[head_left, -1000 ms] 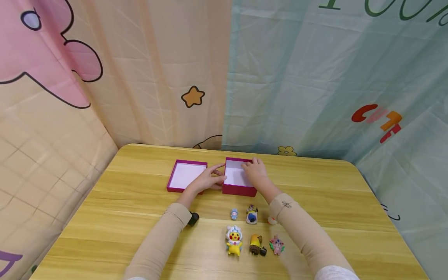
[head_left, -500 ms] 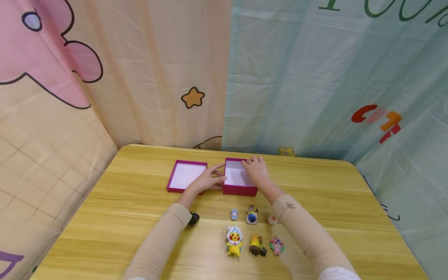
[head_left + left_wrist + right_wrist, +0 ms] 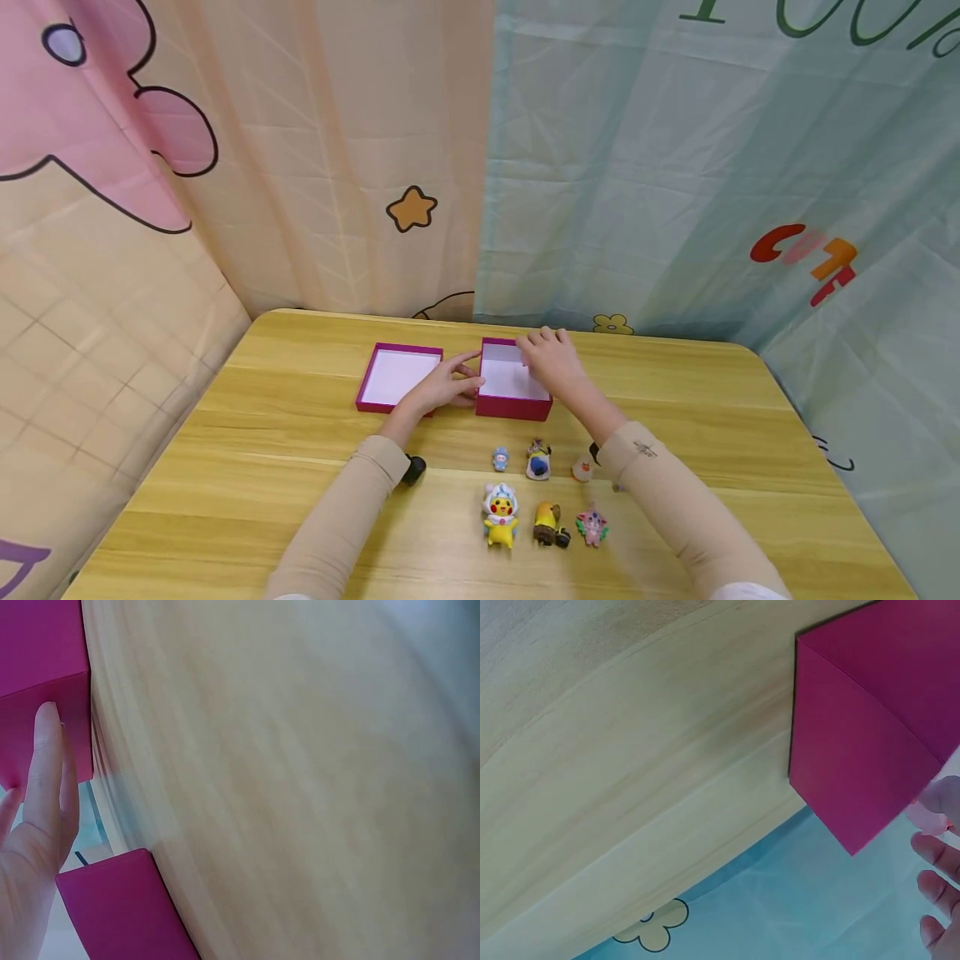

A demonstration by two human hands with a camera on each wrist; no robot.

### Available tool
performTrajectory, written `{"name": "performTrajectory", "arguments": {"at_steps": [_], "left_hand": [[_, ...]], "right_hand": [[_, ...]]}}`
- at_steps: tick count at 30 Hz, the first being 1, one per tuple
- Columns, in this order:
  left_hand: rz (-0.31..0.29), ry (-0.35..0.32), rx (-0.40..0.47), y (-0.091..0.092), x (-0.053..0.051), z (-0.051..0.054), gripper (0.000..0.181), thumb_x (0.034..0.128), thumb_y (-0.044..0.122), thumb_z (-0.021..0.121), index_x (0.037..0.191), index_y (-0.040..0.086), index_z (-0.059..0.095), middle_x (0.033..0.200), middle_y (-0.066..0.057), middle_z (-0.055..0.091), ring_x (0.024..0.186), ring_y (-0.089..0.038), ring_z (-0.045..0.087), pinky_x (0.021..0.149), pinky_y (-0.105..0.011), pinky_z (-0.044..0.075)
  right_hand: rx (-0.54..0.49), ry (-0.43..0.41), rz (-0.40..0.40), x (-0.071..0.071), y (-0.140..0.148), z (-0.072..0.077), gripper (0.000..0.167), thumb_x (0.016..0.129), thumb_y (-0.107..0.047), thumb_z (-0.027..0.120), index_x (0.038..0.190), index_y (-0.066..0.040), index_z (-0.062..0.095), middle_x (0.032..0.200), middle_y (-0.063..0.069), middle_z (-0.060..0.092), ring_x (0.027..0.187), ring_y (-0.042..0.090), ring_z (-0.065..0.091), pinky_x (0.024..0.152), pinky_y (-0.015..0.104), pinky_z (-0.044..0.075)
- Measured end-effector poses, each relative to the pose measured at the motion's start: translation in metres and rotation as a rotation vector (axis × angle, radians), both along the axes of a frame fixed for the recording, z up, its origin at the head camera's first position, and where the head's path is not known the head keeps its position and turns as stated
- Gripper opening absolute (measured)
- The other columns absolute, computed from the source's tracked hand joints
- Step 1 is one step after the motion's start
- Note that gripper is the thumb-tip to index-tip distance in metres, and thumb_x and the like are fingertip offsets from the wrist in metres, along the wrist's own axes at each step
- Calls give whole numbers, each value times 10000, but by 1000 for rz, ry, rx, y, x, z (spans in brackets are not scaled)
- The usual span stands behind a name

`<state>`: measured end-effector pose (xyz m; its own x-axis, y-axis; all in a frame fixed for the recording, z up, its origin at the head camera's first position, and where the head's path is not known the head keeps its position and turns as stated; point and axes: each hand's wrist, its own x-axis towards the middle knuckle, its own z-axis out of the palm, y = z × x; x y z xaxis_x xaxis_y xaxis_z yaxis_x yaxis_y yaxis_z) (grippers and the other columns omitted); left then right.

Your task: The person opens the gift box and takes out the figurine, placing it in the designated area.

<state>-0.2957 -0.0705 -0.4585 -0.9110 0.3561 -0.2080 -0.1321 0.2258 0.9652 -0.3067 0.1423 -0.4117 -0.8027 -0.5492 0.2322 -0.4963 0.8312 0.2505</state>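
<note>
A magenta box [image 3: 513, 408] with a white inside stands near the table's far edge. My left hand [image 3: 448, 383] is at its left side, the fingers extended; in the left wrist view a fingertip [image 3: 46, 716] touches or nearly touches the box wall. Over the box's right rim is my right hand [image 3: 553, 358]. The right wrist view has its thumb and curled fingers around a small pale toy with orange-red bits [image 3: 928, 819], mostly hidden, just above the rim. The shallow magenta lid [image 3: 397, 375] lies inside up, left of the box, partly behind my left hand.
Toy figures lie on the near table [image 3: 262, 467]: a blue one [image 3: 500, 458], a yellow-and-blue one [image 3: 537, 465], a white-orange one [image 3: 582, 471], a white-hooded yellow one [image 3: 500, 515], a yellow-brown one [image 3: 547, 523] and a pink one [image 3: 592, 527]. A curtain [image 3: 600, 208] hangs behind.
My right hand has shifted slightly right and up at the box's right rim. The right sleeve moved right, uncovering more of the white-orange figure. My left hand stays put.
</note>
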Motion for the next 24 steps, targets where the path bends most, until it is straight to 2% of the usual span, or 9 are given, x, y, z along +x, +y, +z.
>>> {"name": "performTrajectory", "arguments": {"at_steps": [6, 12, 21, 24], "left_hand": [[0, -5, 1, 1, 0, 0, 607, 878, 152, 612, 1420, 173, 340, 1145, -173, 478, 868, -224, 620, 773, -394, 541], [2, -4, 9, 1, 0, 0, 597, 883, 136, 604, 1419, 166, 342, 1149, -176, 476, 879, -227, 612, 768, -398, 542], [-9, 4, 15, 1, 1, 0, 594, 887, 122, 598, 1420, 160, 338, 1151, -181, 463, 882, -226, 601, 763, -401, 543], [-25, 8, 24, 2, 1, -1, 599, 892, 127, 591, 1426, 145, 321, 1165, -200, 449, 883, -232, 599, 771, -412, 539]], "right_hand": [[-42, 56, 50, 7, 6, 8, 279, 786, -174, 713, 1014, -143, 554, 921, 31, 585, 877, 224, 480, 777, 368, 401], [-66, 119, 100, 17, 13, 17, 248, 794, -162, 701, 976, -125, 537, 853, 40, 520, 819, 225, 463, 739, 367, 395], [-119, 147, 152, 35, 28, 25, 271, 772, -152, 727, 973, -130, 546, 873, 47, 533, 864, 245, 496, 772, 404, 402], [-142, 180, 175, 42, 35, 26, 252, 779, -155, 722, 958, -128, 546, 860, 43, 525, 861, 249, 500, 764, 416, 398]]}}
